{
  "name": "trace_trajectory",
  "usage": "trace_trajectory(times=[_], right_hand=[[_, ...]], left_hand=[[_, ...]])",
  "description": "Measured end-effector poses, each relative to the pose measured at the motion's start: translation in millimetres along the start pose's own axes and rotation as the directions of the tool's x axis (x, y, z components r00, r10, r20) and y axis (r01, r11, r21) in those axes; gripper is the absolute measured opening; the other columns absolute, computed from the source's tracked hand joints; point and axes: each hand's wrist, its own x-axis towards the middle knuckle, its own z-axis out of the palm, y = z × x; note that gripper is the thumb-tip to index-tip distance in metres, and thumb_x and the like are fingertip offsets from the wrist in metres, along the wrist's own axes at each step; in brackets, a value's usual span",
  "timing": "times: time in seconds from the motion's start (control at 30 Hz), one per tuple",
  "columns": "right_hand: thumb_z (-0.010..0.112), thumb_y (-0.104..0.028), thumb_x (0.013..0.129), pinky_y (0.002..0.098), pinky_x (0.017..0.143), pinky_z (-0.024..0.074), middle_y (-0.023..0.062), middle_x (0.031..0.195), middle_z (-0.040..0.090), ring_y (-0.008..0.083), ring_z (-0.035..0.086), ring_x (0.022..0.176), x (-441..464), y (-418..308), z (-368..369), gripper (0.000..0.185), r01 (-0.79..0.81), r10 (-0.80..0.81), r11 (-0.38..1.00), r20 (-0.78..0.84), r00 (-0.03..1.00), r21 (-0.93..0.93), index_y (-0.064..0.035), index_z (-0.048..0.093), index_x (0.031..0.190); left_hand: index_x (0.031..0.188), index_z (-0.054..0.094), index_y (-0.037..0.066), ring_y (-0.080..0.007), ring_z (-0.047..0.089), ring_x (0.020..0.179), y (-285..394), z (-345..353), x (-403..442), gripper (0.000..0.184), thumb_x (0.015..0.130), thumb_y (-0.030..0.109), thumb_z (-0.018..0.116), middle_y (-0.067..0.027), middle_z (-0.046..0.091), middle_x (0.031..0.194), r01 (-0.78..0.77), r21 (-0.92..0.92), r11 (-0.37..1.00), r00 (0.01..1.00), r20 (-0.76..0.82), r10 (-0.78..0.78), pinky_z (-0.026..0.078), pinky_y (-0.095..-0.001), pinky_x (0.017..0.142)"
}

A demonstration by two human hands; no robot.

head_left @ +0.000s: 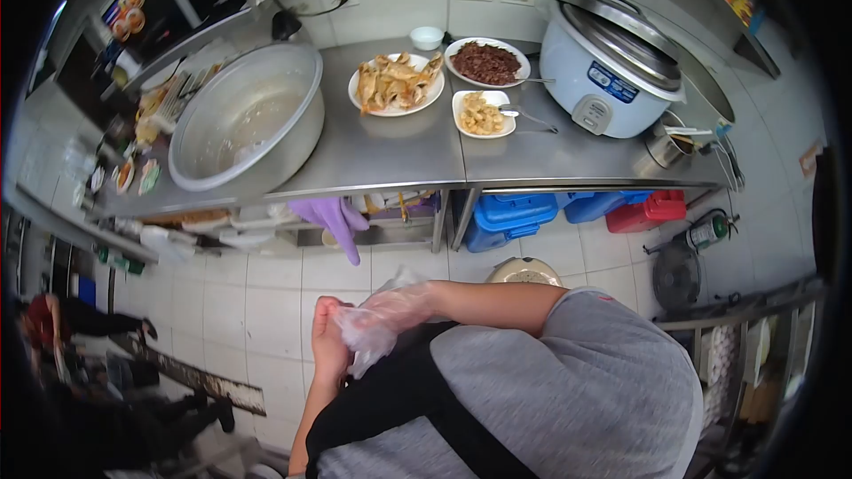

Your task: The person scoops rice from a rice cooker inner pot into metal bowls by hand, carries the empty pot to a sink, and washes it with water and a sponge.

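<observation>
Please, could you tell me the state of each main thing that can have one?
Right hand: inside clear plastic
Left hand: bare, close to the plastic
Rice cooker: lid on top
Large basin: upright, not full
Left round plate: loaded
Right round plate: loaded
Square dish: loaded
Purple glove: hanging
Left blue bin: lidded
Red bin: lidded

right hand [390,303]: inside clear plastic glove [359,328] | left hand [329,330]: bare, apparently touching it

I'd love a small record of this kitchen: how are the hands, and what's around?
Right hand: inside wrinkled clear plastic
Left hand: bare, beside that plastic; grip unclear
On grey metal counter: large round grey basin, round white plate of golden-brown food, pale-blue rice cooker
Below counter: hanging purple glove, blue lidded bin, red lidded bin
</observation>
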Motion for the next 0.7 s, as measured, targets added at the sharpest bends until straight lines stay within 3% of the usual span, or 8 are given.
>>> trace_trajectory(times=[0.03, 0.1, 0.23, 0.3, 0.4, 0.6, 0.67, 0.7], right_hand=[[0.058, -0.03, 0.088, 0.0327, 0.075, 0.0448, 0.0066, 0.09, 0.059, 0.0153, 0.055, 0.085, 8, -17, 5, 0.034, -0.023, 0.038, 0.977, -0.068, 0.997, 0.211, -0.0017, 0.055, 0.107], [0.058, -0.033, 0.088, 0.0371, 0.077, 0.0451, 0.012, 0.096, 0.06, 0.0197, 0.057, 0.089, 40, -20, -22, 0.045, 0.113, -0.113, 0.993, -0.015, 0.993, 0.014, 0.0015, 0.049, 0.115], [0.057, -0.031, 0.088, 0.0349, 0.075, 0.0459, 0.0123, 0.099, 0.062, 0.0179, 0.058, 0.091, 68, -30, -30, 0.041, 0.531, -0.529, 0.689, 0.159, 0.834, -0.494, 0.0038, 0.055, 0.11], [0.059, -0.024, 0.088, 0.029, 0.074, 0.0465, 0.0085, 0.095, 0.064, 0.0138, 0.058, 0.088, 64, -46, -31, 0.031, 0.204, -0.206, 0.978, -0.126, 0.97, -0.034, 0.0034, 0.06, 0.102], [0.059, -0.021, 0.088, 0.025, 0.075, 0.0466, 0.0063, 0.096, 0.064, 0.0107, 0.058, 0.087, 70, -52, -49, 0.029, 0.285, -0.267, 0.958, -0.264, 0.927, 0.028, 0.0032, 0.061, 0.104], [0.055, -0.012, 0.088, 0.0281, 0.084, 0.0456, 0.0071, 0.104, 0.064, 0.0116, 0.057, 0.093, -5, -129, -80, 0.023, 0.187, -0.261, 0.864, -0.099, 0.96, -0.467, -0.0009, 0.062, 0.107], [0.053, -0.007, 0.085, 0.0306, 0.089, 0.0438, 0.0062, 0.11, 0.061, 0.0161, 0.056, 0.1, -80, -182, -110, 0.025, 0.279, -0.651, 0.653, -0.334, 0.681, -0.704, -0.0022, 0.062, 0.107], [0.053, -0.005, 0.081, 0.0308, 0.091, 0.0429, 0.0057, 0.109, 0.061, 0.0173, 0.055, 0.102, -126, -201, -150, 0.031, 0.079, -0.85, 0.39, -0.326, 0.412, -0.917, -0.002, 0.06, 0.111]], left_hand=[[0.09, 0.046, 0.008, -0.0084, 0.047, 0.071, 12, -8, 10, 0.014, 0.097, 0.019, 0.04, -0.0003, 0.051, 0.079, 0.007, 0.007, 1.0, 0.999, 0.043, -0.007, 0.042, -0.0217, 0.065], [0.087, 0.044, 0.009, -0.0069, 0.044, 0.069, 30, -21, 30, 0.016, 0.098, 0.02, 0.039, 0.0012, 0.047, 0.077, -0.077, 0.124, 0.989, 0.987, -0.133, 0.094, 0.04, -0.0204, 0.063], [0.088, 0.043, 0.011, -0.005, 0.039, 0.068, 40, -42, 63, 0.014, 0.098, 0.019, 0.037, 0.0024, 0.042, 0.075, -0.177, 0.172, 0.969, 0.979, -0.074, 0.192, 0.037, -0.0193, 0.062], [0.09, 0.043, 0.01, -0.0054, 0.041, 0.069, 43, -51, 75, 0.009, 0.096, 0.015, 0.039, 0.0018, 0.045, 0.076, -0.216, 0.175, 0.961, 0.973, -0.038, 0.226, 0.038, -0.0198, 0.062], [0.098, 0.046, 0.007, -0.0069, 0.048, 0.072, 67, -35, 82, 0.007, 0.091, 0.005, 0.045, -0.0005, 0.052, 0.08, -0.172, 0.25, 0.953, 0.984, 0.095, 0.153, 0.04, -0.0208, 0.064], [0.11, 0.056, 0.001, -0.0115, 0.059, 0.077, 87, -18, 110, 0.028, 0.082, -0.002, 0.056, -0.0052, 0.063, 0.089, -0.083, 0.707, 0.702, 0.956, 0.255, -0.143, 0.047, -0.0251, 0.067], [0.108, 0.06, 0.0, -0.0117, 0.059, 0.076, 87, -17, 121, 0.026, 0.081, 0.001, 0.059, -0.0048, 0.064, 0.088, -0.013, 0.726, 0.687, 0.95, 0.223, -0.218, 0.048, -0.026, 0.067], [0.103, 0.061, -0.001, -0.0118, 0.059, 0.074, 86, -13, 125, 0.022, 0.082, 0.005, 0.059, -0.0034, 0.063, 0.084, 0.099, 0.568, 0.817, 0.979, 0.094, -0.183, 0.048, -0.0261, 0.066]])
